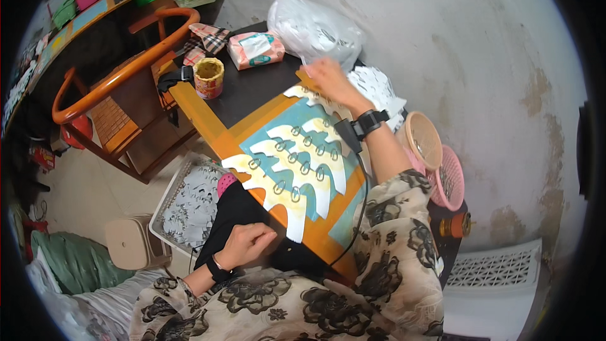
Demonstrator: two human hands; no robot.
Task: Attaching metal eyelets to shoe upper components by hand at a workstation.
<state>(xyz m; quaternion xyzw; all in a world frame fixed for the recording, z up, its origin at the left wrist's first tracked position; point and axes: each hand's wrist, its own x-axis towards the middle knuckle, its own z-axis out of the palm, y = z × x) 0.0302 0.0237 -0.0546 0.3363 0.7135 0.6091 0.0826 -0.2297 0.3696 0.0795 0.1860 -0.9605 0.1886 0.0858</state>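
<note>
the right hand [331, 82] is hanging over the wooden board's [218, 129] far end, appearing too blurred to tell its opening or grip. the left hand [246, 244] is hovering off the near edge, curling loosely, seemingly holding nothing. white scalloped pieces [295, 216] are lying on the blue sheet [252, 142], bearing metal rings [279, 187]. the black cable [349, 249] (running along the board's right side) is risking snagging and dragging pieces askew, perhaps spilling rings.
</note>
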